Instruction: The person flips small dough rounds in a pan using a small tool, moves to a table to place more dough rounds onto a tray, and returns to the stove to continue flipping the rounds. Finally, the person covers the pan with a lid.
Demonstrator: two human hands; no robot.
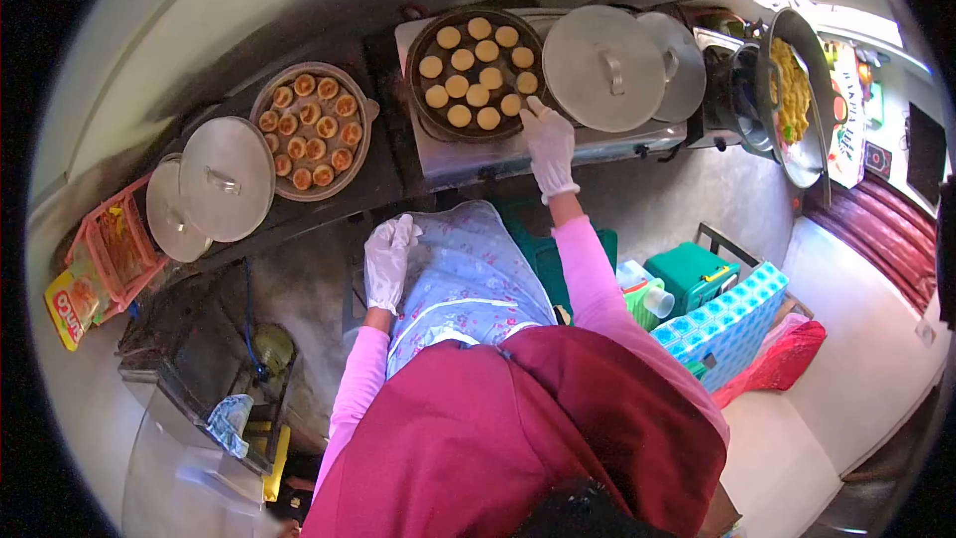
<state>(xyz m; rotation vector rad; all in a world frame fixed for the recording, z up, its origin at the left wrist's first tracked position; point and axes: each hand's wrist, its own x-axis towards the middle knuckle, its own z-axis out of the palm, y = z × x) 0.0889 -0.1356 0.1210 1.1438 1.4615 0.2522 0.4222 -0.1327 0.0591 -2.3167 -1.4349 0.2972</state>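
My right hand [551,144], in a thin white glove, reaches to the right rim of the dark round pan [466,68]. Its fingers are pinched together; whatever may be in them is hidden. Pale flat dough rounds [478,96] lie spread over the pan, one just left of my fingertips. My left hand [388,259], gloved too, hovers in front of the stove beside the blue flowered apron [463,259]. Its fingers are curled in, and I cannot make out anything between them.
Left of the stove, a second pan [368,134] holds browned rounds. Metal lids [588,80] rest right of the dark pan, and more lids [239,209] lie at left. A pink basket [118,274] stands far left, a wok [822,80] far right. Green boxes [682,269] sit behind my right arm.
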